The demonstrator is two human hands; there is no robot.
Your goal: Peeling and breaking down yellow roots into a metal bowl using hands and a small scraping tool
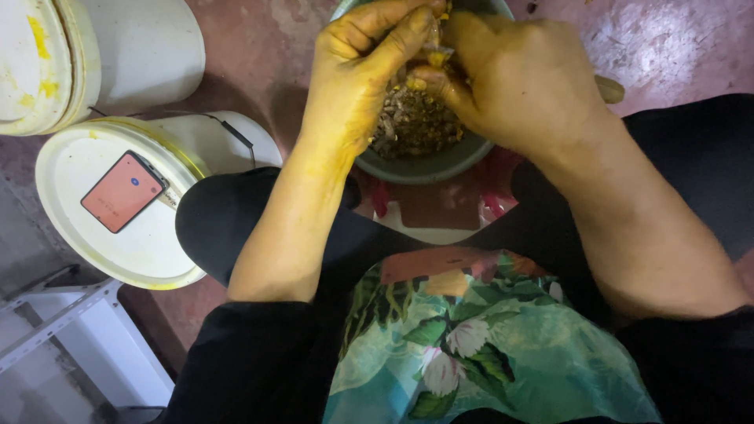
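Both of my hands are stained yellow and work together over a grey bowl point(440, 165) at the top middle. My left hand point(357, 74) pinches a small yellowish piece of food point(434, 49) from the left. My right hand point(514, 78) grips the same piece from the right. The bowl holds a dark brownish mix of scraps point(412, 122) with yellow bits. The bowl sits on the reddish floor between my knees.
A white lidded bucket point(102, 228) stands at the left with a phone point(123, 191), its screen red, lying on the lid. Another white bucket point(118, 47) lies behind it. A white metal frame point(71, 314) is at lower left. A floral apron point(487, 338) covers my lap.
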